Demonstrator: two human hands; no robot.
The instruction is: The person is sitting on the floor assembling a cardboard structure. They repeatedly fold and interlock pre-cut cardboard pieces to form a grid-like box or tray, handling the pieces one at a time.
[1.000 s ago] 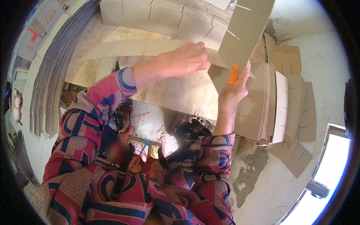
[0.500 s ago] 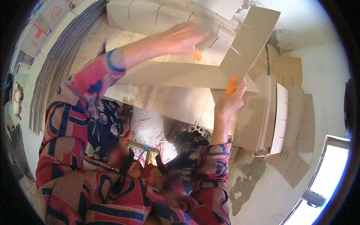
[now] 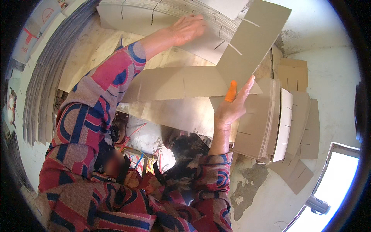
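Note:
My right hand (image 3: 230, 110) pinches the lower end of a slotted cardboard strip (image 3: 257, 36), its orange-sleeved digit on the face and another finger along the edge. This strip slants up to the far right and shows two pale slots. A long cardboard strip (image 3: 170, 83) lies crosswise, its right end meeting the slanted strip near my right hand. My left hand (image 3: 188, 30) is at the stack of slotted cardboard strips (image 3: 131, 17) along the far side. Its fingers are bent and partly blurred, and I cannot make out whether they grip a strip.
A stack of cardboard sheets (image 3: 255, 127) stands right of my right hand, with loose slotted pieces (image 3: 297, 174) beyond it. More cardboard (image 3: 42, 85) is stacked at the left. Under the strips is a pale wooden board (image 3: 174, 112). A bright framed opening (image 3: 340, 181) is at the lower right.
My left hand has moved slightly up and away from the crosswise strip, onto the far stack. My right hand still holds the slanted strip, and the whole view has shifted a little.

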